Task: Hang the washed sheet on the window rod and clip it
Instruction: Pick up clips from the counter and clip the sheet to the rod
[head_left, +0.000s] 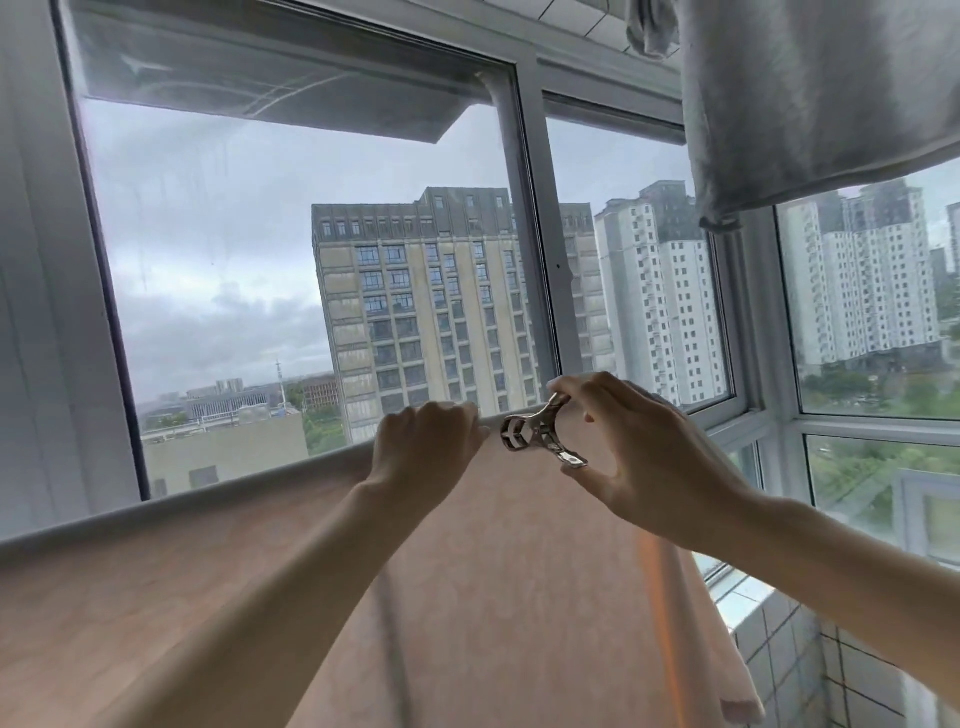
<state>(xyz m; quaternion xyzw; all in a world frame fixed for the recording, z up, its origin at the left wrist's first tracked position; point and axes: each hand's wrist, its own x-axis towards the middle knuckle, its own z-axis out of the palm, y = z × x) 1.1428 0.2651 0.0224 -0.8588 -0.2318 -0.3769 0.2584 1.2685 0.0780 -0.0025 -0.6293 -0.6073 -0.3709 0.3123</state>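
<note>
A pale pink sheet (156, 597) is draped over the window rod (218, 486), which runs from lower left up to the middle of the view and is hidden under the cloth. My left hand (423, 447) grips the sheet's top fold over the rod. Just right of it, my right hand (639, 457) pinches the handles of a shiny metal clip (537, 434). The clip's jaws point left toward the fold, close to my left hand's knuckles.
A grey cloth (810, 98) hangs from above at the top right. Behind the rod is a large window with white frames (540, 234). A tiled sill and wall (789, 654) lie at the lower right.
</note>
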